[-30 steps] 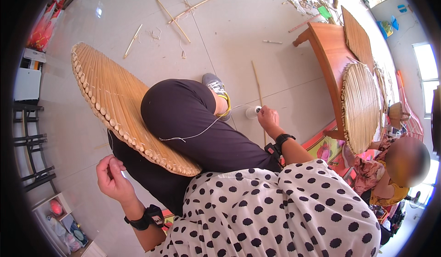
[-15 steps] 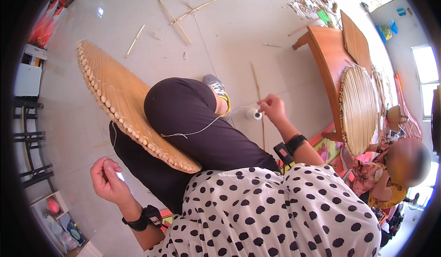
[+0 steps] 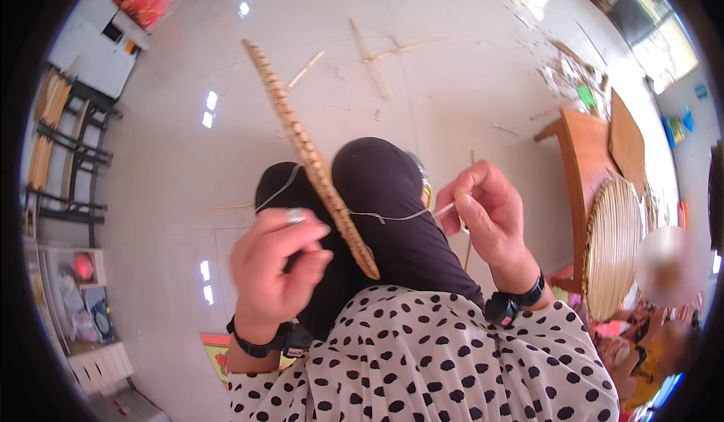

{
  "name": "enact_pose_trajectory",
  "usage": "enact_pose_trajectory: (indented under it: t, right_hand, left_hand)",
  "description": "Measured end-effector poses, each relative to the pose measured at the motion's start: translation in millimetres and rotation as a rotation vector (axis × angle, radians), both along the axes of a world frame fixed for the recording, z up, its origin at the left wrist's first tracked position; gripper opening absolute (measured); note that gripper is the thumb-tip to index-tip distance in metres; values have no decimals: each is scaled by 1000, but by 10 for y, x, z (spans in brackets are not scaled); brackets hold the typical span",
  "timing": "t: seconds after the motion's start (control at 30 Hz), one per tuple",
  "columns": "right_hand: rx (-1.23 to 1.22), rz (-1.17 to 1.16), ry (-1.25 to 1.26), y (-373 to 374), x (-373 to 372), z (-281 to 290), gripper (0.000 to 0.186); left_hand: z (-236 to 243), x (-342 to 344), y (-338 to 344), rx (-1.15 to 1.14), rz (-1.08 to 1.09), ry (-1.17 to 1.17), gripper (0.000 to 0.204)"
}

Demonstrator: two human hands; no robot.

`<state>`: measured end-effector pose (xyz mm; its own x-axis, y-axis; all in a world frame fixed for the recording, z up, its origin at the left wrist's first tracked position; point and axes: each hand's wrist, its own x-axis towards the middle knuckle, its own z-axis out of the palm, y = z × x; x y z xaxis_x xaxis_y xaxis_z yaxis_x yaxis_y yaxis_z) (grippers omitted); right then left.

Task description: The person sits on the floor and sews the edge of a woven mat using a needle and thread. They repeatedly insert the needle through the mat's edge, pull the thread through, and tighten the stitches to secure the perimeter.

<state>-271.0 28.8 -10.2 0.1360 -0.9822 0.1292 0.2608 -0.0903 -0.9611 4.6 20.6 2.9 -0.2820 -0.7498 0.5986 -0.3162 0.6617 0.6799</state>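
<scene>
A round mat of straw-coloured stalks (image 3: 309, 154) stands edge-on between my knees, its knobbly rim toward me. From its right side a thin pale string (image 3: 385, 217) crosses my dark trousers to my right hand (image 3: 490, 214), where thumb and fingers pinch it. Another length of string (image 3: 283, 190) hangs on the mat's left side over my left knee. Close to the mat's lower left is my left hand (image 3: 275, 271), slightly blurred, fingers loosely bent and thumb apart from the forefinger. A silvery band shows on one of its fingers.
Loose stalks (image 3: 369, 60) lie on the tiled floor ahead. At right a wooden table (image 3: 573, 188) stands with another stalk mat (image 3: 611, 248) leaning by it; a person (image 3: 656, 346) sits beyond. Shelves (image 3: 83, 294) and a dark rack (image 3: 72, 158) line the left.
The mat has turned from a slanted face to edge-on and sits more upright. My left hand has moved right, toward the mat. My right hand has come nearer, still with the string. My view has shifted.
</scene>
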Motion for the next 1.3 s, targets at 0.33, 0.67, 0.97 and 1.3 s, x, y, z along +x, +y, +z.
enact_pose_trajectory:
  t: [0.33,0.67,0.97,1.3]
  right_hand:
    - [2,339,-128,-139,527,207,10]
    - [-43,223,34,-121,597,141,6]
    - [-175,140,234,-112,604,98,4]
    - [-12,-189,221,-103,51,-175,5]
  left_hand:
    - [232,-140,-107,182,-206,218,22]
    - [230,-117,-58,275,-132,80,17]
    - [115,-156,-111,417,-200,287,13]
    - [-105,155,-220,358,-27,760,11]
